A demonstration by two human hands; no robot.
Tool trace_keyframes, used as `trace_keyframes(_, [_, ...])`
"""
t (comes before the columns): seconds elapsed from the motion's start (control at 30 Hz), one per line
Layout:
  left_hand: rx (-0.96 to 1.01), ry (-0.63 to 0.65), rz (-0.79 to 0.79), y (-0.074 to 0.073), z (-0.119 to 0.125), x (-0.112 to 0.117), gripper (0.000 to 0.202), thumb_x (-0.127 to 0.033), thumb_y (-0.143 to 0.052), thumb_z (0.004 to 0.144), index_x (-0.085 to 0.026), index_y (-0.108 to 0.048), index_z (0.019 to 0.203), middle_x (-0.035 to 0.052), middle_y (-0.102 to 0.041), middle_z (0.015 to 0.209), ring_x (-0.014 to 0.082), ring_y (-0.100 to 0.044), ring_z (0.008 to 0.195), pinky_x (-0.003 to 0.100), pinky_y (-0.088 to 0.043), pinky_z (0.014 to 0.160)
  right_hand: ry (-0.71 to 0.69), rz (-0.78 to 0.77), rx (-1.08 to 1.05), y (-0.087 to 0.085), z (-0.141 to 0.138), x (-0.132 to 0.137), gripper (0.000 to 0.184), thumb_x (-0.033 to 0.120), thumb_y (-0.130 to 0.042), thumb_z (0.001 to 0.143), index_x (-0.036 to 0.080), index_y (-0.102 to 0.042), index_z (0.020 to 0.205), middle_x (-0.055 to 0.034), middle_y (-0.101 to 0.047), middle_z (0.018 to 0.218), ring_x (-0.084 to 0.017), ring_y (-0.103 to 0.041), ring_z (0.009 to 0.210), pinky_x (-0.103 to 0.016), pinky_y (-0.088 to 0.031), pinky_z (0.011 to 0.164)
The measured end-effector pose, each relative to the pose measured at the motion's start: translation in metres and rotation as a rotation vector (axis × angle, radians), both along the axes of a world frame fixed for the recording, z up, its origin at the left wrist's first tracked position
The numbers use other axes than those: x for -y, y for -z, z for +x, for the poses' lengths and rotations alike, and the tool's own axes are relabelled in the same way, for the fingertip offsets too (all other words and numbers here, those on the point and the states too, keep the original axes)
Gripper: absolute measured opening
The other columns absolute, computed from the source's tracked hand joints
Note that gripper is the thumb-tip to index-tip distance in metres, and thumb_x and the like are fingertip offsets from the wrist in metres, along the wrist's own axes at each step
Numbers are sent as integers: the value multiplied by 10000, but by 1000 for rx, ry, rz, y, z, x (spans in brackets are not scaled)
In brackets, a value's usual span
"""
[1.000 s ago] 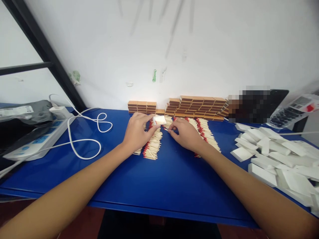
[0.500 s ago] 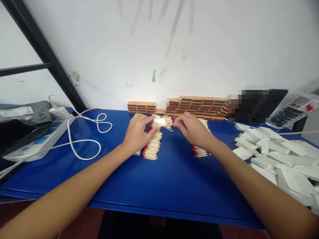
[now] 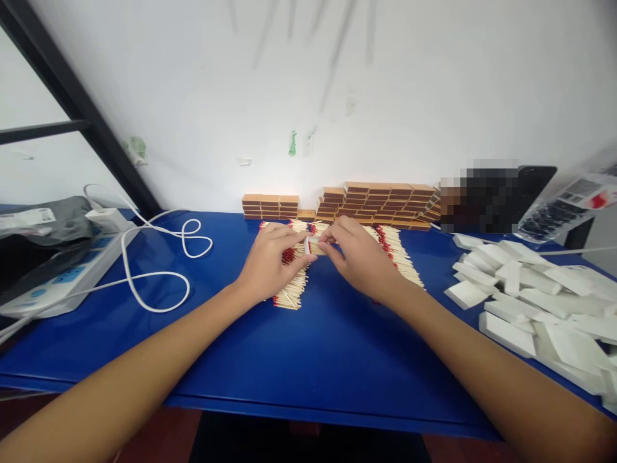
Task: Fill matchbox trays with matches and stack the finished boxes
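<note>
Over the rows of matches, my left hand (image 3: 274, 260) grips a small white matchbox tray (image 3: 307, 245) between thumb and fingers. A few matches (image 3: 315, 248) with red heads lie at the tray's opening. My right hand (image 3: 354, 254) is closed in a pinch on these matches at the tray's right end; its fingertips partly hide them. Beneath and beside my left hand is a pile of loose matches (image 3: 292, 292). Another row of matches (image 3: 400, 254) lies behind and to the right of my right hand.
Stacked brown matchboxes (image 3: 380, 202) line the wall at the back of the blue table (image 3: 337, 360). White empty trays (image 3: 544, 296) are heaped at right, near a plastic bottle (image 3: 554, 202) and a black phone (image 3: 535, 193). A power strip (image 3: 72, 276) and white cable (image 3: 186, 289) lie left.
My right hand has moved left to the tray, closing the gap between the hands. Matches now show at the tray's opening. The view has shifted slightly.
</note>
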State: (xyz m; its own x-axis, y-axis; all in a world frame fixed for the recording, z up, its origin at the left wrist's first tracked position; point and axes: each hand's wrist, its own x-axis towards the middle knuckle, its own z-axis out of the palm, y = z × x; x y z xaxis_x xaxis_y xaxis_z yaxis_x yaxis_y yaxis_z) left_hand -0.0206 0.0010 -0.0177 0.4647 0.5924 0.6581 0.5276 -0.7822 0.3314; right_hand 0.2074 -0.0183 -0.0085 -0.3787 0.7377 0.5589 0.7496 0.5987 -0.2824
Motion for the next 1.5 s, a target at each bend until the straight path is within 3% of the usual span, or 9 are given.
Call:
trace_keyframes(0.23, [28, -159, 11, -5, -2, -1, 327, -430, -815, 977, -248, -807, 1248, 61, -820, 1064, 277, -684, 1029, 455, -551, 955, 127, 2, -20, 3, 18, -14, 121, 240, -578, 1034, 218, -672, 960, -103, -667, 989, -274, -641, 946, -404, -484, 811])
trace_keyframes(0.37, [31, -227, 19, -8, -4, -3, 301, -414, -804, 987, -232, -803, 1227, 58, -822, 1077, 283, -689, 1036, 451, -537, 956, 105, -91, 89, 17, 27, -27, 92, 242, -631, 1000, 207, -713, 978, -113, -687, 997, -296, -642, 999, -435, -501, 895])
trace_keyframes(0.6, [32, -221, 15, -5, -5, -6, 330, -429, -797, 989, -237, -792, 1258, 60, -820, 1093, 288, -689, 1056, 466, -542, 974, 61, -125, 192, 24, 23, -32, 155, 221, -599, 1010, 207, -749, 976, -129, -682, 1022, -316, -633, 1057, -450, -503, 925])
trace_keyframes(0.97, [24, -209, 22, -5, -3, -5, 362, -449, -803, 986, -206, -798, 1254, 64, -823, 1061, 280, -696, 1045, 444, -537, 977, 37, -186, 158, 23, 23, -32, 112, 159, -613, 987, 201, -703, 935, -102, -666, 978, -280, -630, 991, -396, -481, 864])
trace_keyframes(1.27, [8, -219, 10, -5, -4, -5, 362, -488, -752, 1016, -224, -796, 1260, 64, -814, 1056, 282, -687, 1044, 456, -537, 975, 49, -204, 167, 23, 29, -33, 100, 223, -657, 1001, 204, -679, 905, -102, -681, 971, -279, -632, 967, -400, -476, 868])
trace_keyframes(1.5, [8, -215, 13, -4, -4, -5, 343, -453, -788, 996, -236, -794, 1261, 59, -813, 1058, 282, -687, 1058, 452, -537, 981, -26, -208, 159, 27, 28, -36, 151, 245, -625, 1029, 218, -642, 882, -99, -673, 961, -276, -614, 970, -389, -463, 862])
